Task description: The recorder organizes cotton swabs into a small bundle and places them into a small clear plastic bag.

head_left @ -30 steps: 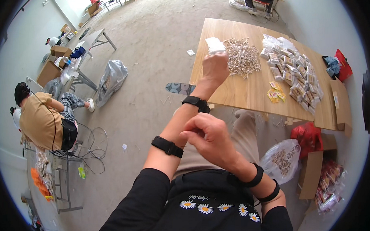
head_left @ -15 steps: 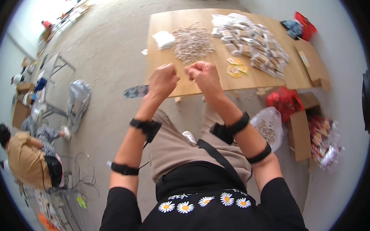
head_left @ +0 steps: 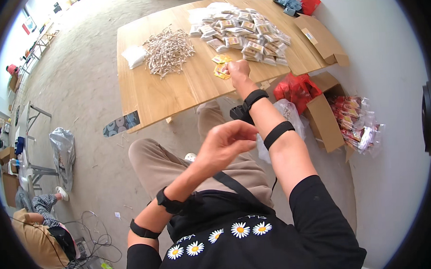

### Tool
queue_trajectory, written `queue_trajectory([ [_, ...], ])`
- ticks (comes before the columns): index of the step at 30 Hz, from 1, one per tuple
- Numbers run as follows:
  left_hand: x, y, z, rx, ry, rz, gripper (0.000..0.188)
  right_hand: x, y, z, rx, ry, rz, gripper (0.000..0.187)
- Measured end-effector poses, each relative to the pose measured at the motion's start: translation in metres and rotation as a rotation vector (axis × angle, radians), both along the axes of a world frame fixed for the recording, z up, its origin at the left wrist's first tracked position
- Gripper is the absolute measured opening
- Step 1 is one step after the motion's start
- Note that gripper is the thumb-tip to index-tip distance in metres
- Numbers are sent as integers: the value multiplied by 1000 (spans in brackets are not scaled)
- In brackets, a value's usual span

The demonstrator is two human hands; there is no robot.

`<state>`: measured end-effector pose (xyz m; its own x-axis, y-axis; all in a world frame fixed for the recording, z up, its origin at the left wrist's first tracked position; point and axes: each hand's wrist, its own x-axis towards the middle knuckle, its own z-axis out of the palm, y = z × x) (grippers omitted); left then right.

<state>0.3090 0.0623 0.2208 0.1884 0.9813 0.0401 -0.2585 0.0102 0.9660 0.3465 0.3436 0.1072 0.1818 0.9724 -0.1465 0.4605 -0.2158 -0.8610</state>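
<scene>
My right hand [head_left: 238, 72] reaches over the table edge to a small pile of yellow printed cards [head_left: 219, 63]. Its fingers are curled and pinched at a card on the right side of the pile; the fingertips are partly hidden. Closer to my body, my left hand [head_left: 224, 144] hangs above my lap, with thumb and fingers bent but apart and nothing visible between them. A heap of cotton swabs [head_left: 168, 51] lies left of the cards. Behind and to the right of them is a big pile of small clear packets [head_left: 250, 36].
The wooden table [head_left: 176, 95] also carries a white stack of bags [head_left: 134, 56]. Right of my legs stand a red bag [head_left: 297, 91], an open cardboard box [head_left: 325, 123] and red packages [head_left: 355, 122]. At far left a person [head_left: 39, 240] sits near cables and a grey bag [head_left: 63, 151].
My hands, close together before, have parted. The right has moved to the yellow cards; the left has dropped back toward my body and its fingers have opened. The view has swung right.
</scene>
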Motion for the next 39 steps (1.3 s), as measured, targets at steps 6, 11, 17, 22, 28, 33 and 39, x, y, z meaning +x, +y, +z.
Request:
queue_trajectory([
  [6, 34, 5, -4, -87, -187, -10, 15, 5, -28, 39, 145, -473, 147, 24],
  [11, 36, 4, -5, -63, -163, -41, 13, 2, -38, 44, 232, -695, 273, 22],
  [17, 31, 5, 5, -112, -308, -85, 13, 3, -43, 36, 503, -902, 485, 17],
  [22, 21, 10, 27, -231, -229, -181, 16, 0, -51, 32, 822, -1162, 665, 15],
  [28, 18, 19, 37, -280, -175, -131, 15, -16, -62, 14, 1107, -1218, 767, 8],
  [33, 40, 31, 50, -122, -136, -172, 11, -11, -71, 6, 1161, -1227, 842, 7],
  [39, 43, 2, 57, 206, 221, -119, 12, -14, -63, 25, 708, -1016, 621, 11],
])
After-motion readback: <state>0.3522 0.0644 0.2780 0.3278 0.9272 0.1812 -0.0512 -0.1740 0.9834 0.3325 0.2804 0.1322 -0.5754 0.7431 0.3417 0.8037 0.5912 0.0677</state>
